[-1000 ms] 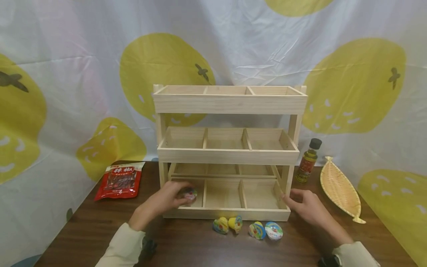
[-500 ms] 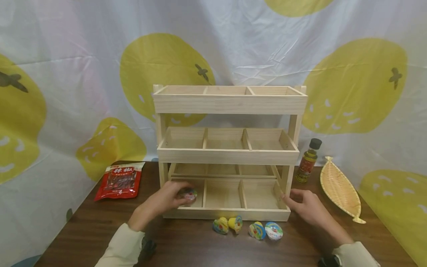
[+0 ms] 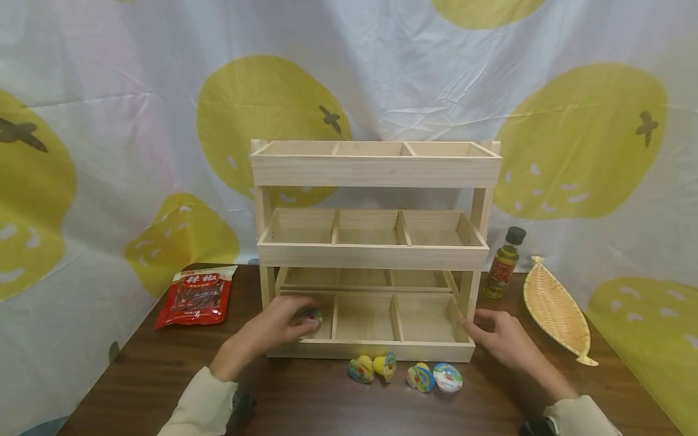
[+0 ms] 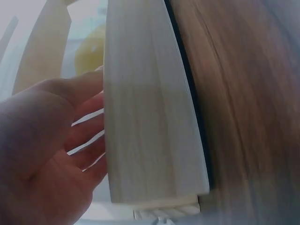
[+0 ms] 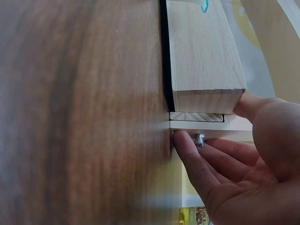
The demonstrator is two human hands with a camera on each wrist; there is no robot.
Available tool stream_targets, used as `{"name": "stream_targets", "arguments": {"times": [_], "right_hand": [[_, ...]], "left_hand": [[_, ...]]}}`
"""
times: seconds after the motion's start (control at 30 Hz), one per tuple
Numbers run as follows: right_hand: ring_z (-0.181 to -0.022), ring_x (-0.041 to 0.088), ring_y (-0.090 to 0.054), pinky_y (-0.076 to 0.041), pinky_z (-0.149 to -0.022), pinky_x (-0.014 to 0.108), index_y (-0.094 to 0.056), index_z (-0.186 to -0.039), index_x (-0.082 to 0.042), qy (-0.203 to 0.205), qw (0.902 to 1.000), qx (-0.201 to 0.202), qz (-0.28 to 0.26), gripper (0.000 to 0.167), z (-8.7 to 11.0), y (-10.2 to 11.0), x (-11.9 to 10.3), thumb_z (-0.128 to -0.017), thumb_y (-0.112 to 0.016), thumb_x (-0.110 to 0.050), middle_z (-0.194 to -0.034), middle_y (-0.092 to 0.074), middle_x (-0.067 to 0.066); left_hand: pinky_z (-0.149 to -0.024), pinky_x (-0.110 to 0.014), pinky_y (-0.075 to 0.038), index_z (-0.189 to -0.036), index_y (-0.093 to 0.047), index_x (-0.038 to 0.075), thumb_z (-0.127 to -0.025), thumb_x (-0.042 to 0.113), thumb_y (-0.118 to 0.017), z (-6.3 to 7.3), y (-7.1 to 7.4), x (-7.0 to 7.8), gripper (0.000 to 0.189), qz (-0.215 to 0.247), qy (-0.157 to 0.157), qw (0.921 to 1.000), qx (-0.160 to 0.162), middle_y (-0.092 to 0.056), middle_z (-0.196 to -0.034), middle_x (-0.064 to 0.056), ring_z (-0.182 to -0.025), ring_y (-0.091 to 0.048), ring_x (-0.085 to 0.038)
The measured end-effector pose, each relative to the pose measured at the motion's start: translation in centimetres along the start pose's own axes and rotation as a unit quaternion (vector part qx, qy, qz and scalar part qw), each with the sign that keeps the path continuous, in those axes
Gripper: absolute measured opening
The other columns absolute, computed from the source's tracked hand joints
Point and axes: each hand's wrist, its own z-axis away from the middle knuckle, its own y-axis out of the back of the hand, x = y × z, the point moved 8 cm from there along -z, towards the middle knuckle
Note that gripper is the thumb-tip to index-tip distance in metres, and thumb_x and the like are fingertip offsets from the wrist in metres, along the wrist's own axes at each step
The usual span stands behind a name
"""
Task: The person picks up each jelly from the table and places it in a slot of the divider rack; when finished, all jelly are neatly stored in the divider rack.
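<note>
My left hand [image 3: 280, 318] reaches over the front board into the bottom-left compartment of a three-tier wooden rack [image 3: 371, 351]. Its thumb and fingers pinch a small jelly cup [image 3: 312, 315], mostly covered by the hand. In the left wrist view the rack's front board hides the fingertips and the cup. My right hand [image 3: 498, 333] grips the rack's lower right side, thumb over the tray's edge and fingers against the outside, near a metal bolt [image 5: 199, 139]. Several more jelly cups [image 3: 420, 377] with yellow bodies and printed lids lie on the table before the rack.
A red food packet [image 3: 196, 295] lies left of the rack on the brown wooden table [image 3: 305, 406]. To the right stand an oil bottle [image 3: 502, 266] with a black cap and a leaf-shaped woven tray [image 3: 557, 309]. A fruit-print curtain [image 3: 414, 79] hangs behind.
The jelly cup in my left hand has turned and sunk slightly, so less of its lid shows between the fingers. My right hand stays on the rack's side.
</note>
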Motion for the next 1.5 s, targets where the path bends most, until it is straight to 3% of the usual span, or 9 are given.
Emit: {"name": "stream_targets", "arguments": {"times": [0.17, 0.43, 0.6, 0.77, 0.93, 1.07, 1.23, 1.5], "right_hand": [[-0.115, 0.030, -0.074, -0.061, -0.092, 0.048, -0.081, -0.123, -0.012, 0.002, 1.0000, 0.001, 0.001, 0.041, 0.0, 0.0, 0.0, -0.107, -0.067, -0.047, -0.118, -0.082, 0.010], [-0.117, 0.032, -0.074, -0.061, -0.094, 0.049, -0.081, -0.124, -0.010, 0.001, 1.0000, 0.003, -0.001, 0.042, 0.0, 0.0, 0.1, -0.107, -0.067, -0.046, -0.118, -0.082, 0.011], [-0.118, 0.031, -0.074, -0.061, -0.094, 0.048, -0.081, -0.124, -0.010, 0.001, 1.0000, 0.004, -0.002, 0.042, 0.0, 0.0, 0.0, -0.107, -0.067, -0.046, -0.118, -0.082, 0.011], [-0.116, 0.030, -0.074, -0.061, -0.093, 0.047, -0.081, -0.123, -0.011, 0.003, 1.0000, 0.006, -0.003, 0.041, 0.0, 0.0, 0.0, -0.106, -0.068, -0.046, -0.118, -0.082, 0.010], [-0.118, 0.031, -0.073, -0.060, -0.095, 0.050, -0.081, -0.123, -0.010, 0.002, 1.0000, 0.005, -0.002, 0.042, 0.0, 0.0, 0.0, -0.107, -0.067, -0.046, -0.119, -0.082, 0.011], [-0.118, 0.032, -0.073, -0.060, -0.096, 0.051, -0.080, -0.124, -0.008, -0.001, 1.0000, 0.004, 0.000, 0.044, 0.0, 0.0, 0.0, -0.107, -0.067, -0.046, -0.120, -0.081, 0.013], [-0.119, 0.033, -0.074, -0.060, -0.096, 0.052, -0.080, -0.124, -0.008, -0.001, 1.0000, 0.005, 0.001, 0.044, 0.0, 0.0, 0.1, -0.106, -0.067, -0.047, -0.120, -0.081, 0.013], [-0.120, 0.034, -0.073, -0.060, -0.098, 0.053, -0.080, -0.125, -0.008, -0.004, 1.0000, 0.002, 0.000, 0.045, 0.0, 0.0, 0.1, -0.107, -0.067, -0.047, -0.121, -0.081, 0.014]], "left_hand": [[-0.091, -0.043, -0.067, -0.126, -0.072, -0.006, -0.099, 0.013, -0.079, -0.6, -0.3, 2.1, 0.033, -0.006, -0.039, 0.9992, 0.010, -0.079, -0.120, -0.020, -0.105, -0.079, -0.032], [-0.102, -0.040, -0.062, -0.125, -0.075, 0.004, -0.098, 0.015, -0.080, -1.0, -1.1, 6.1, 0.029, -0.036, -0.087, 0.9945, 0.047, -0.079, -0.121, -0.008, -0.117, -0.073, -0.025], [-0.098, -0.029, -0.062, -0.123, -0.076, 0.009, -0.099, 0.015, -0.080, -1.0, -2.2, 8.3, 0.025, -0.014, -0.108, 0.9936, 0.032, -0.079, -0.118, -0.002, -0.111, -0.071, -0.017], [-0.095, -0.021, -0.061, -0.119, -0.077, 0.008, -0.097, 0.009, -0.080, -1.1, -3.6, 10.0, 0.022, -0.014, -0.138, 0.9903, -0.006, -0.080, -0.113, -0.003, -0.104, -0.075, -0.014], [-0.097, -0.018, -0.059, -0.119, -0.079, 0.010, -0.098, 0.011, -0.079, -1.0, -5.2, 10.6, 0.021, -0.056, -0.140, 0.9872, -0.051, -0.082, -0.114, -0.001, -0.105, -0.077, -0.009], [-0.094, -0.017, -0.059, -0.116, -0.081, 0.017, -0.100, 0.015, -0.077, -0.9, -5.8, 10.8, 0.016, -0.086, -0.141, 0.9847, -0.054, -0.083, -0.110, 0.006, -0.100, -0.077, -0.003], [-0.092, -0.015, -0.059, -0.110, -0.081, 0.019, -0.102, 0.016, -0.074, -0.8, -5.8, 11.0, 0.011, -0.072, -0.140, 0.9865, -0.044, -0.083, -0.105, 0.009, -0.094, -0.076, -0.001], [-0.095, -0.014, -0.058, -0.111, -0.081, 0.014, -0.103, 0.012, -0.071, -0.8, -6.0, 11.0, 0.013, -0.025, -0.140, 0.9882, -0.056, -0.083, -0.107, 0.005, -0.099, -0.075, -0.002]]}}
